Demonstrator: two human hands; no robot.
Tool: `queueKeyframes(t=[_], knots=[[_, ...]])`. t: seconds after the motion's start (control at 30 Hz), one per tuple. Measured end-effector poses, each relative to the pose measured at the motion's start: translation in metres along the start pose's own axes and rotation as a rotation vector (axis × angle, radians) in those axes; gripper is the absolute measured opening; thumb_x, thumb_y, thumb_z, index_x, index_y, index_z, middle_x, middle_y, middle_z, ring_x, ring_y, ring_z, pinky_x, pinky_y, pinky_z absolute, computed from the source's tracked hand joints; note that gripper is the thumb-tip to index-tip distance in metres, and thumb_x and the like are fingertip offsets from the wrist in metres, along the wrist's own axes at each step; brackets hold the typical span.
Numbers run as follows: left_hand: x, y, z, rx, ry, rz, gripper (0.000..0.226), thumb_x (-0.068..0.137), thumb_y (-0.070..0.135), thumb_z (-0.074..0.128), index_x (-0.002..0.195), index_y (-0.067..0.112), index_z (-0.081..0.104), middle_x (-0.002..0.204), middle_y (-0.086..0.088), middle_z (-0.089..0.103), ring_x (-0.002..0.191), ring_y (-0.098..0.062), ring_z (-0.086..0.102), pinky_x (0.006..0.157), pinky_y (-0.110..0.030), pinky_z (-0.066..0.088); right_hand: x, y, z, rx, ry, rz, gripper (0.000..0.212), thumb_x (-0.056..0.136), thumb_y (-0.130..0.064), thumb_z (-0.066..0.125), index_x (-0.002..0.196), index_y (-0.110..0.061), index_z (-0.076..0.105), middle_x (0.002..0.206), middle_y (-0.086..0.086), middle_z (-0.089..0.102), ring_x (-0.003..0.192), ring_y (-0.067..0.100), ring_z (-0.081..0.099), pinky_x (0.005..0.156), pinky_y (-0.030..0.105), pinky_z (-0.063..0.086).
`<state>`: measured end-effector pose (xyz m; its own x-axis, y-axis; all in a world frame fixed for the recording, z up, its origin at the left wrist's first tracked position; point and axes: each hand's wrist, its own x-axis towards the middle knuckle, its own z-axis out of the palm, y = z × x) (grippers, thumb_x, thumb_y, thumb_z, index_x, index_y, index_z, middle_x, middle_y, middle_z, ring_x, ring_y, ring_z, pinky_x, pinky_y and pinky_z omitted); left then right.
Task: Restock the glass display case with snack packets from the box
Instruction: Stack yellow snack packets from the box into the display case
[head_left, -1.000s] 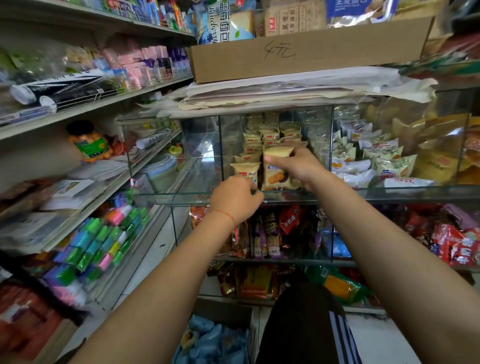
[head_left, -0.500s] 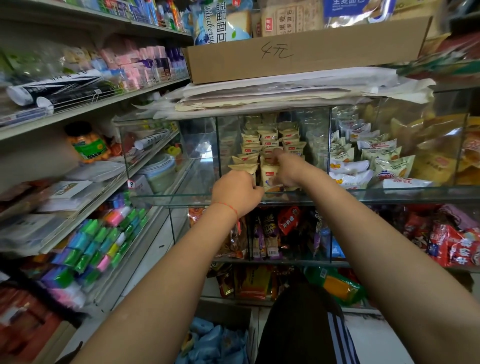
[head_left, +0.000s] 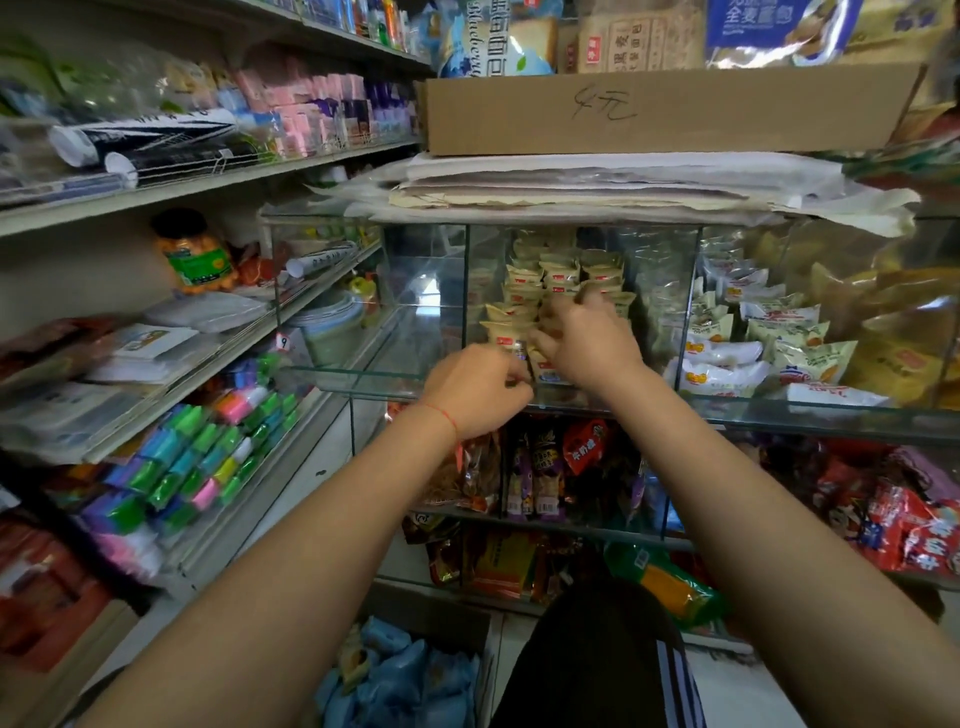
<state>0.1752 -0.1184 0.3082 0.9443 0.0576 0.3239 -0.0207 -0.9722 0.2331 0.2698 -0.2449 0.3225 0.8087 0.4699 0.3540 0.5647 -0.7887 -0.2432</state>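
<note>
The glass display case (head_left: 363, 375) has a middle compartment filled with rows of cream snack packets (head_left: 558, 270). My right hand (head_left: 592, 345) reaches into that compartment, its fingers closed over the front snack packet (head_left: 548, 373). My left hand (head_left: 475, 392) is at the compartment's front edge, fingers curled and pinching the left side of the same front row. Low in the view, a cardboard box (head_left: 431, 610) on the floor holds several blue packets (head_left: 400, 675).
White and yellow snack bags (head_left: 727, 358) fill the compartment to the right. A cardboard box (head_left: 675, 109) rests on paper sheets on top of the case. Shelves with stationery (head_left: 197, 467) run along the left. Lower glass shelves hold dark and red packets (head_left: 545, 467).
My right hand carried a packet forward and down into the front of the row and now presses on it. My left hand rose slightly towards the same packet.
</note>
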Motion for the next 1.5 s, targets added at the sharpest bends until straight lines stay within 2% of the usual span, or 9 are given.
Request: queueKeyframes(t=[0.1, 0.17, 0.37, 0.5, 0.8, 1.03, 1.17, 1.37, 1.5], knots=[[-0.037, -0.035, 0.01, -0.121, 0.467, -0.012, 0.024, 0.087, 0.029, 0.048, 0.091, 0.022, 0.071, 0.09, 0.005, 0.065, 0.078, -0.015, 0.061, 0.064, -0.03, 0.05, -0.024, -0.034, 0.009, 0.006, 0.45, -0.261, 0.024, 0.088, -0.026, 0.054, 0.105, -0.009, 0.058, 0.105, 0.012, 0.052, 0.1, 0.029, 0.05, 0.081, 0.04, 0.041], [-0.066, -0.067, 0.022, -0.128, 0.536, -0.189, 0.025, 0.086, 0.031, 0.045, 0.083, 0.02, 0.068, 0.079, 0.004, 0.065, 0.069, -0.018, 0.059, 0.057, -0.03, 0.047, -0.034, -0.062, 0.031, 0.027, 0.505, -0.476, 0.015, 0.085, -0.02, 0.055, 0.092, -0.007, 0.058, 0.092, 0.011, 0.053, 0.086, 0.028, 0.05, 0.07, 0.039, 0.041], [-0.173, -0.188, 0.102, -0.169, 0.039, -0.805, 0.022, 0.087, 0.033, 0.052, 0.085, 0.02, 0.07, 0.089, -0.003, 0.069, 0.085, -0.027, 0.062, 0.066, -0.031, 0.049, -0.058, -0.138, 0.175, 0.107, 0.075, -0.749, 0.011, 0.082, -0.015, 0.061, 0.089, -0.006, 0.059, 0.09, 0.014, 0.052, 0.08, 0.031, 0.052, 0.054, 0.034, 0.039], [-0.239, -0.256, 0.159, -0.273, -0.156, -1.007, 0.028, 0.091, 0.036, 0.054, 0.098, 0.014, 0.071, 0.102, -0.007, 0.068, 0.094, -0.027, 0.063, 0.079, -0.035, 0.053, -0.08, -0.168, 0.295, 0.079, -0.345, -0.743, 0.016, 0.084, -0.015, 0.058, 0.097, -0.006, 0.057, 0.096, 0.015, 0.049, 0.083, 0.035, 0.053, 0.057, 0.037, 0.045], [-0.306, -0.367, 0.299, -0.412, -0.582, -1.138, 0.031, 0.097, 0.028, 0.044, 0.107, 0.005, 0.063, 0.117, -0.018, 0.061, 0.105, -0.034, 0.059, 0.088, -0.039, 0.049, -0.118, -0.202, 0.507, -0.011, -0.947, -0.627, 0.046, 0.089, -0.022, 0.057, 0.132, -0.01, 0.048, 0.121, 0.017, 0.044, 0.114, 0.035, 0.045, 0.082, 0.037, 0.044], [-0.294, -0.388, 0.372, 0.04, -0.776, -1.109, 0.048, 0.102, 0.022, 0.035, 0.148, 0.015, 0.028, 0.149, -0.024, 0.02, 0.126, -0.039, 0.041, 0.097, -0.048, 0.042, -0.145, -0.203, 0.615, -0.033, -1.303, -0.451, 0.053, 0.091, -0.022, 0.059, 0.14, -0.011, 0.044, 0.139, 0.016, 0.048, 0.123, 0.033, 0.048, 0.103, 0.036, 0.04], [-0.298, -0.38, 0.395, 0.229, -0.879, -0.999, 0.05, 0.103, 0.024, 0.027, 0.149, 0.006, 0.023, 0.15, -0.026, 0.026, 0.135, -0.043, 0.03, 0.101, -0.04, 0.041, -0.159, -0.183, 0.635, 0.045, -1.306, -0.351, 0.051, 0.095, -0.029, 0.051, 0.144, -0.027, 0.039, 0.147, 0.018, 0.039, 0.129, 0.038, 0.042, 0.106, 0.043, 0.039], [-0.293, -0.392, 0.381, 0.203, -1.122, -0.939, 0.035, 0.099, 0.011, 0.037, 0.131, 0.005, 0.052, 0.129, -0.015, 0.054, 0.116, -0.033, 0.053, 0.075, -0.037, 0.052, -0.162, -0.171, 0.63, 0.134, -1.245, -0.24, 0.031, 0.089, -0.034, 0.055, 0.119, -0.03, 0.048, 0.12, 0.022, 0.049, 0.11, 0.041, 0.048, 0.086, 0.037, 0.043], [-0.3, -0.394, 0.37, 0.139, -1.039, -0.959, 0.03, 0.097, 0.017, 0.046, 0.125, 0.01, 0.056, 0.124, -0.009, 0.057, 0.109, -0.025, 0.059, 0.079, -0.034, 0.053, -0.157, -0.172, 0.606, 0.222, -1.148, -0.165, 0.024, 0.089, -0.025, 0.056, 0.111, -0.019, 0.051, 0.118, 0.025, 0.046, 0.11, 0.037, 0.045, 0.084, 0.035, 0.045]])
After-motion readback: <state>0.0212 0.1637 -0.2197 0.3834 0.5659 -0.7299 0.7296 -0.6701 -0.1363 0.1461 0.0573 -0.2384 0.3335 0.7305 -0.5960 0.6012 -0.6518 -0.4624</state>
